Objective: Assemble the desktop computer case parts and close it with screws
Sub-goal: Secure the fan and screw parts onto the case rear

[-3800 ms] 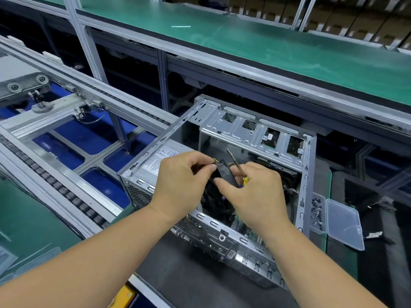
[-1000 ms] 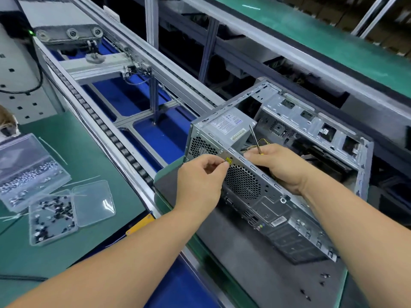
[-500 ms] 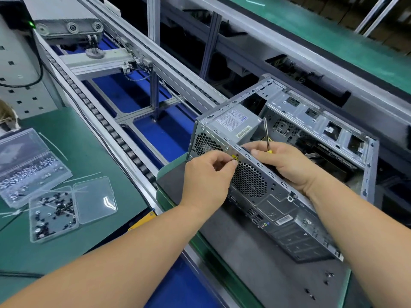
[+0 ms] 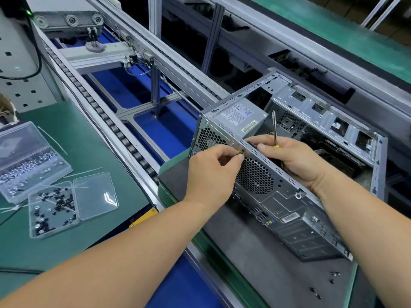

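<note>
An open silver desktop case lies on a dark mat, its rear panel facing me. A grey power supply sits in its top left corner. My left hand pinches a small yellow-tipped screw against the rear panel, just above the round fan grille. My right hand grips the case's top rear edge and holds a screwdriver, whose metal shaft points up and whose yellow handle is mostly hidden in the palm.
On the green table at left stand a clear box of silver screws and an open clear box of dark screws with its lid beside it. A roller conveyor runs between table and case. Loose screws lie on the mat.
The case has been turned since the earliest frame, so its rear panel faces me. In the last second my hands stay at the panel and the screwdriver shaft has tilted more upright.
</note>
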